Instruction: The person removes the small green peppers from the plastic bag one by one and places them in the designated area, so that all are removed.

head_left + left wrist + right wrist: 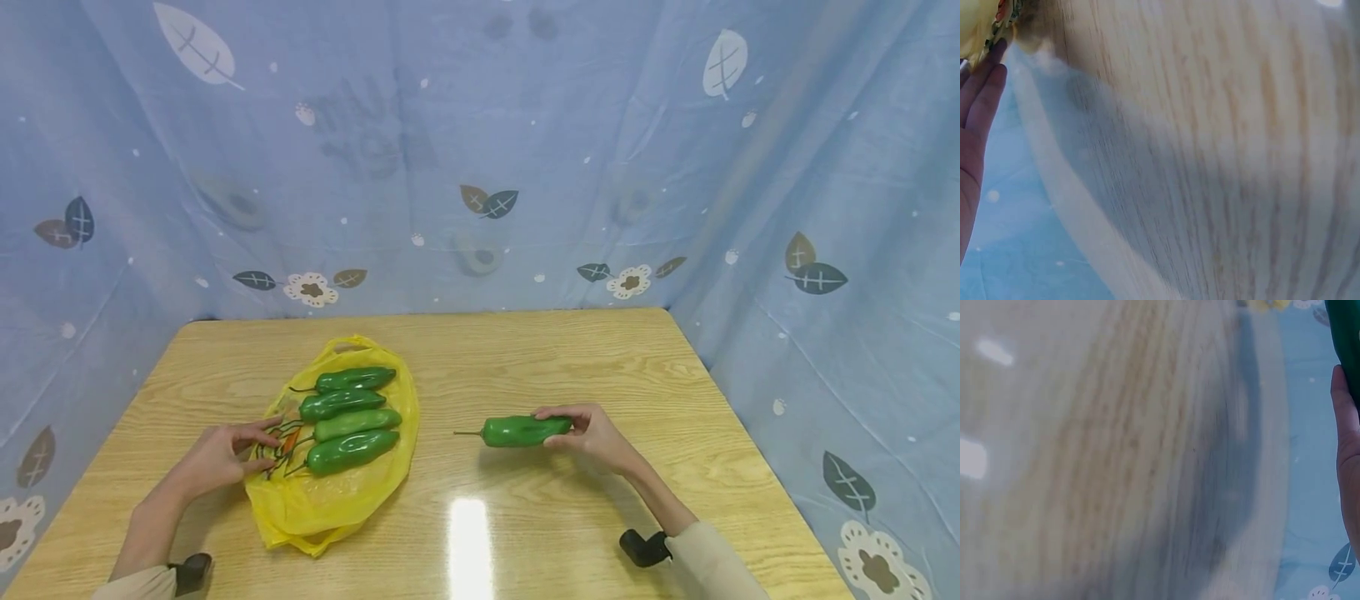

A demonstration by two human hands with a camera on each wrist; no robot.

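My right hand (592, 433) grips a long green chili pepper (517, 431) by its right end, thumb below and fingers above. Its thin stem points left, and a shadow falls on the table beneath it. In the right wrist view, part of the green pepper (1346, 344) shows at the upper right edge beside the fingers. To the left, several green peppers (352, 451) lie in a row on a spread yellow plastic bag (345, 500), stems leftward. My left hand (217, 457) touches the bag's left side, fingers extended over dark and orange markings near the stems.
A light wooden table (465, 367) carries everything, with a bright glare spot at its front middle. Blue printed curtain cloth (420, 167) hangs along its back and both sides. A black wrist strap device (643, 547) is on the right forearm.
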